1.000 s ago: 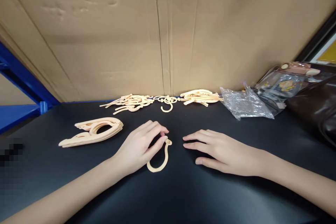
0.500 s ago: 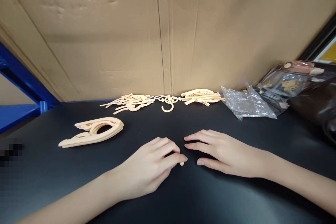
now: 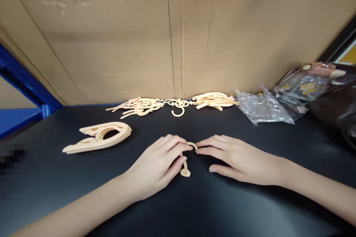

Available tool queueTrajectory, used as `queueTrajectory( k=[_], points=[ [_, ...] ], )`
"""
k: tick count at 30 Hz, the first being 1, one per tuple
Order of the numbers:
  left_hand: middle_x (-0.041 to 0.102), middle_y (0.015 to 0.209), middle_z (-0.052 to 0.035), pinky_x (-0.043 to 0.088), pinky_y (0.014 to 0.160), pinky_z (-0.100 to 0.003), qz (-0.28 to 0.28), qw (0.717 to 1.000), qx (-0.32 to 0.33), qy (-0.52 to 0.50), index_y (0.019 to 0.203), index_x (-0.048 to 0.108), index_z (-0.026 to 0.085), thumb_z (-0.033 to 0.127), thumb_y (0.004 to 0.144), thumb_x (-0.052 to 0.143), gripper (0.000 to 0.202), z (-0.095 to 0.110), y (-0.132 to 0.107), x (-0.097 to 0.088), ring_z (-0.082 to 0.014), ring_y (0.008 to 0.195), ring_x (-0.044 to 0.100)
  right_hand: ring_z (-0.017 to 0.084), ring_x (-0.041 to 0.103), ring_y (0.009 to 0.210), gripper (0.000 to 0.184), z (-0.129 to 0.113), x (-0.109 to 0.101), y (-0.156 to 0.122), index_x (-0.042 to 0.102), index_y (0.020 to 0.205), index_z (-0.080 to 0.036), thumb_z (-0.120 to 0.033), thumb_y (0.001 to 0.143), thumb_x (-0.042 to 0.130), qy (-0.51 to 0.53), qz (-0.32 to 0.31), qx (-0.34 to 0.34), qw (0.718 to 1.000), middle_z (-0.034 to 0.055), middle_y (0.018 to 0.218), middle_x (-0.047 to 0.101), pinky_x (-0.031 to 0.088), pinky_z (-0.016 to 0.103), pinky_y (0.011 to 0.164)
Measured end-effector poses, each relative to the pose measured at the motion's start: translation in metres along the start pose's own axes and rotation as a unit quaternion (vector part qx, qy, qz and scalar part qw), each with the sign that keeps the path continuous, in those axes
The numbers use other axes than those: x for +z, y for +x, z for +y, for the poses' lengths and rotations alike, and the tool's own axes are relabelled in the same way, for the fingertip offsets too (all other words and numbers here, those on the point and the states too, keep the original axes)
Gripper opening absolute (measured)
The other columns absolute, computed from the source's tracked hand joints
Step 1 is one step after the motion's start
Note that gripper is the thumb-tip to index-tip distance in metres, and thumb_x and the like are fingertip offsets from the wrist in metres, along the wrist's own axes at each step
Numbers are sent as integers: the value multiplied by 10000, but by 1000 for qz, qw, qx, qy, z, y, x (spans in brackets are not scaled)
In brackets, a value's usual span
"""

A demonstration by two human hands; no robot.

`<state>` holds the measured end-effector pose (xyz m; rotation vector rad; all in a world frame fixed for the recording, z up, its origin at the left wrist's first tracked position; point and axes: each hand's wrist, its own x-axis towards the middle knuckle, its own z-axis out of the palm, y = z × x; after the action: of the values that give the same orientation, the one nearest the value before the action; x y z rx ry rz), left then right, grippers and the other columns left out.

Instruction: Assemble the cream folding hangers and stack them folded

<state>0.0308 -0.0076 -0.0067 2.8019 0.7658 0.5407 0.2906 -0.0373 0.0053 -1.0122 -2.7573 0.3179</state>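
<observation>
We hold the hook (image 3: 185, 173) on the counter (image 3: 200, 207) with our left hand (image 3: 164, 168) curled closed over it, apparently to steady it; our right hand (image 3: 235, 160), loosely spread and gripping nothing, lies at the hook's curved end.

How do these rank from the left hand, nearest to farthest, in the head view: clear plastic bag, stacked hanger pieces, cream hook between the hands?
From the left hand:
1. Cream hook: at its fingers.
2. Stacked hanger pieces: to its left.
3. Clear plastic bag: at the back right.
</observation>
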Motion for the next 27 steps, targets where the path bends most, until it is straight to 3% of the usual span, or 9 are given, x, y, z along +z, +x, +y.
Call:
queueTrajectory(
  k=[7, 20, 25, 27],
  points=[
    [568, 1167, -39, 441, 846, -350, -11, 999, -42, 16, 1154, 529, 221, 145, 973, 326, 282, -4, 2, 3, -189, 999, 534, 209, 512, 1188, 416, -1, 0, 0, 478, 1365, -213, -338, 968, 470, -7, 6, -2, 1000, 67, 1360, 521, 403, 408, 1049],
    [590, 1159, -42, 451, 899, -356, -32, 999, -38, -3, 1148, 545, 227, 194, 961, 370, 258, -6, 2, 1, -199, 1031, 548, 207, 509, 1187, 422, -1, -1, 0, 483, 1363, -192, -342, 968, 470, -9, 2, -1, 1000, 68, 1363, 521, 396, 403, 1057],
    [632, 1156, 0, 463, 942, -292, -14, 987, -144, -76, 1141, 556, 257, 311, 959, 396, 249, -14, 13, -11, -157, 1060, 585, 205, 502, 1198, 425, -1, -1, -1, 479, 1367, -196, -348, 971, 462, -6, -1, 1, 1000, 61, 1378, 509, 403, 388, 1047],
    [610, 1236, -19, 440, 990, -316, -20, 983, -182, -21, 1196, 551, 245, 370, 951, 383, 322, -31, 23, -24, -180, 1127, 566, 205, 505, 1198, 422, -1, -2, -1, 481, 1366, -200, -349, 972, 458, -3, -2, 1, 1000, 59, 1377, 511, 400, 390, 1051]
  ],
)
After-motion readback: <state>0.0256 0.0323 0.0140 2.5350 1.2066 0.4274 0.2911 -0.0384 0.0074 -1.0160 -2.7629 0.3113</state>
